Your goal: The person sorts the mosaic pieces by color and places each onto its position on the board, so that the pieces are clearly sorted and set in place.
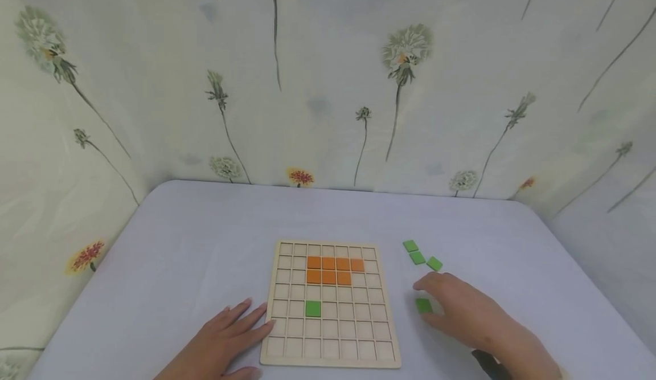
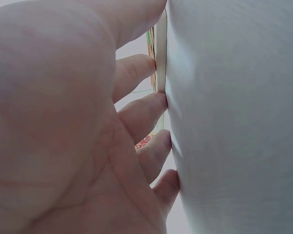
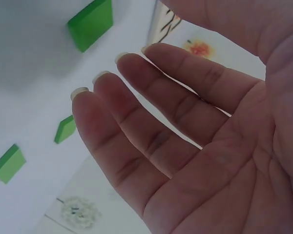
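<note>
A square wooden grid board lies on the table with orange tiles in two rows of its cells. One green tile sits in a cell lower down. My left hand rests flat beside the board, fingers spread, a fingertip on its left edge. In the left wrist view the fingertips meet the tablecloth along the board's side. My right hand hovers over a loose green tile right of the board, thumb and fingers parted around it. Nothing lies in its palm.
Beyond the right hand lie several more loose green tiles, close together on the white tablecloth. A flower-patterned cloth hangs behind the table's far edge.
</note>
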`<state>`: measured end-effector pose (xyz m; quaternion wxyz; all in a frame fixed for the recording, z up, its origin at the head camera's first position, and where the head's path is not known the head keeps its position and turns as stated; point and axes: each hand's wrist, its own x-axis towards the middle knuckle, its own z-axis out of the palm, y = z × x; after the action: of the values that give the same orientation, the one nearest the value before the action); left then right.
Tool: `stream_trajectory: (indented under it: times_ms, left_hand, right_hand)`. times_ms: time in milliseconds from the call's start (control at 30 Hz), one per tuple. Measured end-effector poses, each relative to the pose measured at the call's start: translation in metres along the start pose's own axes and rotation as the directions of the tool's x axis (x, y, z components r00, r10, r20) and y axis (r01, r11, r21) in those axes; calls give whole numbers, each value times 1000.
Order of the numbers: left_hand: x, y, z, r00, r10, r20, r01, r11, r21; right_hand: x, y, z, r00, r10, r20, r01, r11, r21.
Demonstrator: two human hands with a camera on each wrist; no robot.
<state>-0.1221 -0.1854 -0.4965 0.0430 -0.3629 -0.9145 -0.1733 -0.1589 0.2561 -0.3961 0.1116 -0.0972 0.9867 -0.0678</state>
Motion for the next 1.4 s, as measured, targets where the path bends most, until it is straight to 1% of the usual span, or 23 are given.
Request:
stream_trajectory:
  times_ms: [167, 300, 400, 500, 633, 700, 767, 867, 933, 1000, 1133, 1267, 1400]
  left_hand:
    - [-2, 1, 1, 1000, -10, -8, 10, 1000, -13]
    - [-1, 1, 0, 1000, -14, -4, 14, 1000, -8]
    - [-1, 2, -1, 1000, -15, -4, 15, 1000, -6]
    - [-1, 3, -1, 1000, -6, -19, 6, 1000, 10]
    - [-1, 3, -2, 999, 8, -42, -8, 1000, 7]
    - [-1, 2, -2, 999, 4, -35, -4, 1000, -17]
    - [0, 2, -2, 1000, -10, -16, 10, 999, -42]
    - [1, 1, -3, 999, -26, 26, 27, 998, -49]
    - [1, 1, -4, 999, -23, 42, 24, 999, -31]
    - [1, 0, -4, 999, -5, 35, 5, 1000, 2]
    - [0, 0, -3, 1000, 22, 2, -22, 999, 47]
    - [0, 1, -3, 1000, 13, -4, -12, 999, 51]
    - [0, 2, -4, 1000, -8, 6, 8, 999, 43]
  right_hand:
    - [7, 8, 4, 999, 9, 40, -8, 999, -32]
    - [11, 11, 7, 998, 21, 58, -19, 999, -32]
    - [14, 11, 9, 998, 24, 54, -22, 999, -43]
    - [16, 10, 12, 999, 28, 44, -26, 998, -59]
    - [18, 10, 14, 999, 37, 34, -35, 997, -64]
    - [19, 11, 15, 999, 41, 34, -39, 997, -65]
    - [20, 11, 15, 999, 41, 34, -39, 997, -64]
    - [19, 13, 16, 999, 44, 31, -42, 998, -47]
    - [19, 14, 17, 999, 42, 23, -42, 999, -31]
    - [18, 14, 18, 999, 42, 12, -42, 999, -12]
    - [16, 11, 18, 999, 38, -8, -37, 999, 14]
    - [14, 5, 16, 999, 11, -33, -10, 999, 47]
    - [11, -3, 12, 999, -14, -51, 18, 997, 80]
